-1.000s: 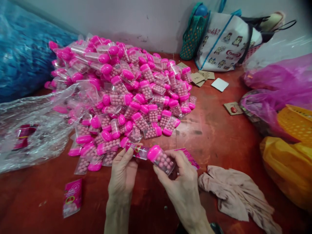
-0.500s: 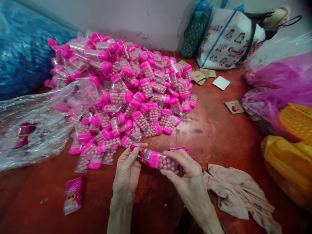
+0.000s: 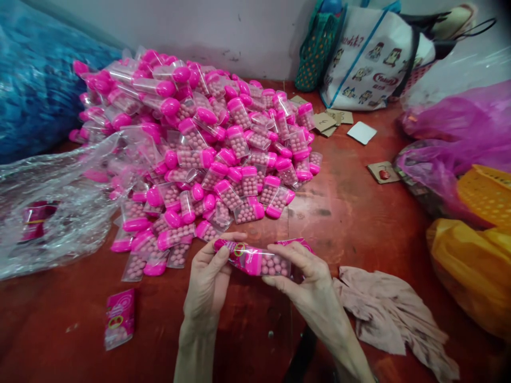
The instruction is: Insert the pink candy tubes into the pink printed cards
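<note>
My left hand (image 3: pixel 207 282) pinches the end of a pink printed plastic sleeve (image 3: pixel 235 251). My right hand (image 3: pixel 307 276) grips a clear candy container with a pink cap (image 3: pixel 265 263), which sits partly inside that sleeve. Both hands hover just above the red table (image 3: pixel 351 213), in front of a large heap of the same pink-capped candy containers (image 3: pixel 207 143). More pink sleeves (image 3: pixel 297 242) lie under my right hand. One loose pink sleeve (image 3: pixel 118 318) lies flat on the table at my left.
A crumpled clear plastic bag (image 3: pixel 59 207) and a blue bag (image 3: pixel 35 90) lie at the left. A beige cloth (image 3: pixel 391 314) lies at the right, with yellow (image 3: pixel 475 266) and magenta bags (image 3: pixel 459 138) beyond. Tote bags (image 3: pixel 371 58) and card pieces (image 3: pixel 331 122) sit at the back.
The container, held apart from the sleeve a second ago, has slid cap-first into the sleeve. Both hands have drawn closer together and risen slightly.
</note>
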Tool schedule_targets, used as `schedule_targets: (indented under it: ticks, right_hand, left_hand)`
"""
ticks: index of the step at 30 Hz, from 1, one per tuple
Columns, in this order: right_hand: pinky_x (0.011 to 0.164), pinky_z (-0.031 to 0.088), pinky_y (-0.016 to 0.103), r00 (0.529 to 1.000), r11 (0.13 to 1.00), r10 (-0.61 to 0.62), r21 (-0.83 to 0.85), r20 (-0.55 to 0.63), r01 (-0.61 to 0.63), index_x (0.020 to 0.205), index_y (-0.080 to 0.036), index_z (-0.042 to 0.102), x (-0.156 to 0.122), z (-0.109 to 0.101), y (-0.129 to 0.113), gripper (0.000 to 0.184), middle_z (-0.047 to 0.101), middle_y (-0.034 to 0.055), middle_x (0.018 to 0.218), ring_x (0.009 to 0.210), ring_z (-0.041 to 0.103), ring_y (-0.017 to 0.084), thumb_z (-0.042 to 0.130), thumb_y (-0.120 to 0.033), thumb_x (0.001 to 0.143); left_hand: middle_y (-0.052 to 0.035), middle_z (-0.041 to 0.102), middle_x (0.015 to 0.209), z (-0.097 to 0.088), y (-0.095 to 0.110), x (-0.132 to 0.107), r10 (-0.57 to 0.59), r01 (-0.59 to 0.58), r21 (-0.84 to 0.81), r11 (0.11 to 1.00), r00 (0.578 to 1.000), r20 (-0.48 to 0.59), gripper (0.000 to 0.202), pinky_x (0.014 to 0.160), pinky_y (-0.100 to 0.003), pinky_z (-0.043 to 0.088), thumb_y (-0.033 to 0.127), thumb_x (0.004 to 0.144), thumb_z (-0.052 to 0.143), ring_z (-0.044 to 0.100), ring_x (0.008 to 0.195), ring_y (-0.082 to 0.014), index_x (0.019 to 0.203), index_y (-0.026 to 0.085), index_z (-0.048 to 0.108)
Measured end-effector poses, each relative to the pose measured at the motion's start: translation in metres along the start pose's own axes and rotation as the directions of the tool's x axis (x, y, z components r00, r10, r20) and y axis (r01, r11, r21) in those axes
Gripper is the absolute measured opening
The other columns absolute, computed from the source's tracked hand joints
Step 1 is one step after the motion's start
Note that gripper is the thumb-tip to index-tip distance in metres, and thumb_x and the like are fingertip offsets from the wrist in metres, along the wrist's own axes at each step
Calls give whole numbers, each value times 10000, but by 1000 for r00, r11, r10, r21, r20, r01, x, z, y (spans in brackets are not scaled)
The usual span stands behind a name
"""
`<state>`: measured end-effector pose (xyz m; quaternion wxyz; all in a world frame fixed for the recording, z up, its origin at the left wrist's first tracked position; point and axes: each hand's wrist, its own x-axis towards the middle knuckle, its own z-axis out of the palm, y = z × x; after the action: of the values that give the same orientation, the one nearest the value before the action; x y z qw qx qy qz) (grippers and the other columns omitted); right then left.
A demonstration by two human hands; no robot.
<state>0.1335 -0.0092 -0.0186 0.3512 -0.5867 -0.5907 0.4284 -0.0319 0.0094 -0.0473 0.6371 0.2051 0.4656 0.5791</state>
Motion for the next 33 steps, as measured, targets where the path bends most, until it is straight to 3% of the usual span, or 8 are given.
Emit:
schedule_targets:
  ticks: [6, 11, 19, 25, 28, 30, 33]
  right_hand:
    - [678, 478, 272, 995, 996, -50, -81, -83, 43, 1077, -239, 618, -3, 6, 0, 417, 569, 4, 826, 764, 565, 162, 683, -94, 692]
    - [702, 489, 283, 993, 991, -78, -117, -93, 67, 1085, -237, 607, -4, 4, 3, 389, 590, 20, 860, 779, 580, 169, 663, -112, 722]
    - [798, 477, 330, 995, 995, 87, 49, -57, -84, 1068, -244, 601, -3, 6, 2, 327, 645, 23, 976, 889, 601, 196, 654, -204, 748]
    - [824, 473, 363, 983, 982, 148, 131, -112, -133, 1067, -222, 595, -5, 21, 2, 310, 648, 45, 998, 903, 605, 213, 634, -212, 760]
    - [807, 474, 325, 979, 990, 108, 106, -172, -90, 1052, -224, 596, -5, 25, 3, 303, 650, 31, 978, 886, 603, 193, 641, -188, 754]
    - [788, 478, 300, 976, 994, 69, 102, -208, -48, 1053, -227, 591, -4, 27, 4, 313, 649, 23, 972, 875, 604, 180, 646, -173, 750]
    - [786, 484, 296, 973, 996, 26, 87, -229, -6, 1061, -223, 590, -3, 29, 5, 325, 647, 25, 971, 878, 606, 177, 648, -164, 747]
  left_hand:
    - [-97, 710, 852, -4, 1, 1, -33, 32, 75, 997, 999, 18, 178, 695, -252, 496, 198, 675, 681, 636, 775, -186, 834, 124, 711]
    - [-59, 700, 860, -6, 1, 1, -15, 2, 192, 981, 998, 66, 238, 727, -233, 484, 105, 597, 722, 620, 786, -164, 832, 141, 708]
    - [-76, 706, 852, -3, 0, -1, -51, 47, 147, 988, 998, 22, 233, 731, -257, 480, 123, 611, 705, 630, 775, -180, 844, 137, 701]
    - [-64, 704, 851, -1, -2, 1, 40, -30, 145, 989, 997, -67, 273, 707, -248, 488, 112, 587, 726, 634, 756, -167, 854, 145, 679]
    - [-8, 681, 907, 4, -6, 3, 186, -168, 114, 979, 968, -171, 414, 730, -214, 482, 47, 558, 734, 623, 791, -127, 931, 200, 637]
    - [9, 662, 962, 7, -9, 3, 222, -206, 89, 974, 947, -233, 521, 749, -196, 476, 22, 556, 732, 614, 826, -111, 1017, 227, 604]
    - [-26, 677, 916, 9, -10, 3, 49, -51, -6, 999, 977, -208, 434, 724, -219, 496, 75, 606, 719, 629, 789, -127, 1013, 178, 611]
